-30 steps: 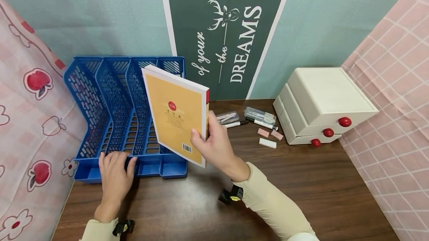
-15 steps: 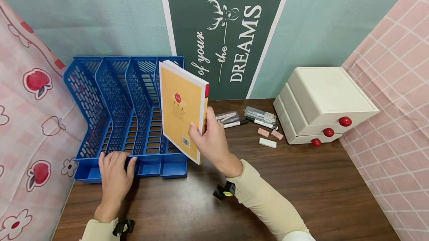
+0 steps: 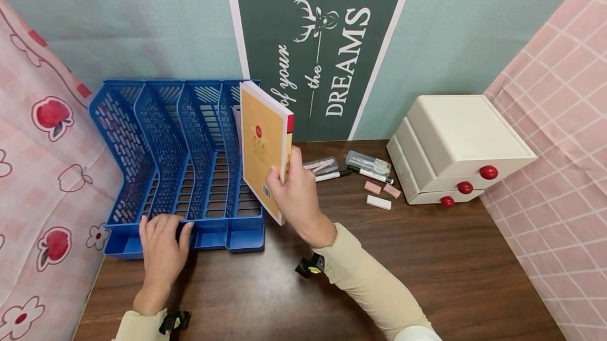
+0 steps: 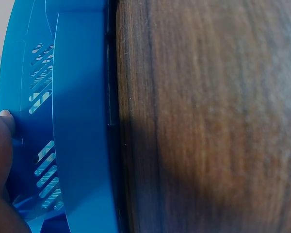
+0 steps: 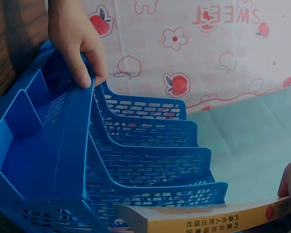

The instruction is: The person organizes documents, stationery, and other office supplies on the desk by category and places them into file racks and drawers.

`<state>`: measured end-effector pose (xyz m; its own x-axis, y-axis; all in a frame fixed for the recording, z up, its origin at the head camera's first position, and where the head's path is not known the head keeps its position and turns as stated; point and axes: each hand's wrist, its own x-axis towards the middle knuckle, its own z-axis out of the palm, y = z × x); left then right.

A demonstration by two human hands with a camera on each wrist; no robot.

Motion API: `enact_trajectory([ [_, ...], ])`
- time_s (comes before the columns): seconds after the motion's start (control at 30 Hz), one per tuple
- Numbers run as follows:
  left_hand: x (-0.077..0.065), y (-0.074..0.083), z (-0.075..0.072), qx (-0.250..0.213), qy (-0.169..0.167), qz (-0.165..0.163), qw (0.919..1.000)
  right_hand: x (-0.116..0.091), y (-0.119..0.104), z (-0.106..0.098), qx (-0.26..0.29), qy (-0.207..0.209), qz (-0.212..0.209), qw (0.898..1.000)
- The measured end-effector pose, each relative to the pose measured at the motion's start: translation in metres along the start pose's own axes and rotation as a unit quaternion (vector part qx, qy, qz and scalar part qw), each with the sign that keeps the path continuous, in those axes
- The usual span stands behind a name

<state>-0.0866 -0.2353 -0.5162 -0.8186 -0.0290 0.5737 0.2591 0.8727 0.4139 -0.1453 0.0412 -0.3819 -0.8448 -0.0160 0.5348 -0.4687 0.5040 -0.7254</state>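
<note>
My right hand (image 3: 300,198) clamps the yellow book (image 3: 262,146) by its spine, thumb on the cover, the other fingers partly hidden behind. The book is on edge at the rightmost compartment of the blue rack (image 3: 213,223); whether its lower edge is inside, I cannot tell. My left hand (image 3: 163,249) grips the rack's front rim. Erasers (image 3: 379,202) lie beside the white drawers (image 3: 469,130).

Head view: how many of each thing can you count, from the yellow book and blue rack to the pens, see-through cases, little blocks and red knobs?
Yellow rectangular paper book: 1
Blue perforated plastic rack: 1
White-and-black pens: 2
Clear rectangular plastic cases: 2
Pink rectangular blocks: 2
White rectangular block: 1
Red round knobs: 3
Total: 12
</note>
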Motion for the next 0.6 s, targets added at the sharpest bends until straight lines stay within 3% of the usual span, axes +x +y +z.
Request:
enact_trajectory([
  [0.6, 0.000, -0.001, 0.001, -0.004, 0.004, 0.003, 1.0000, 0.016, -0.001, 0.038, -0.034, 0.009, 0.016, 0.999],
])
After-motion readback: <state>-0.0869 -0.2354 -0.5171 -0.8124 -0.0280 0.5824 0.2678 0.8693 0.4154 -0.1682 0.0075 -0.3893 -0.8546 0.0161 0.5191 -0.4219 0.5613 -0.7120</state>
